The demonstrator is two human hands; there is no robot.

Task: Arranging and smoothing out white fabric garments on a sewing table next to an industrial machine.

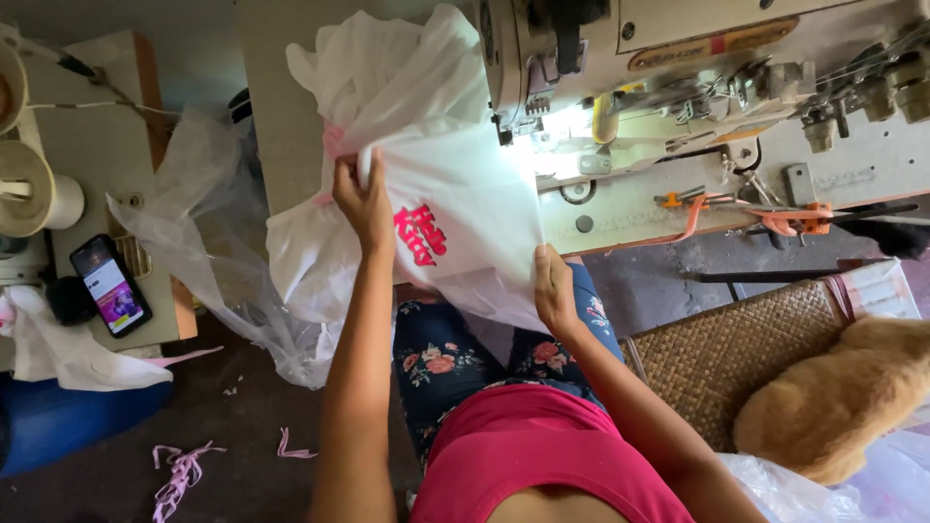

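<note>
before sewing machine (678,87): both hands' fingers closed on white cloth (465,194), red print (418,235) between left hand (364,199), right hand (554,291).

Both my arms bare from the shoulder down, no sleeves in view. Left hand (366,201) and right hand (554,291): no rings, watch or bands that I can make out, though the lamp glare washes out the fingers. Top is plain pinkish-red, sleeveless by the look of it, no print visible. Legs in dark navy trousers with a floral pattern, pink-red blooms and small pale leaves.
</note>
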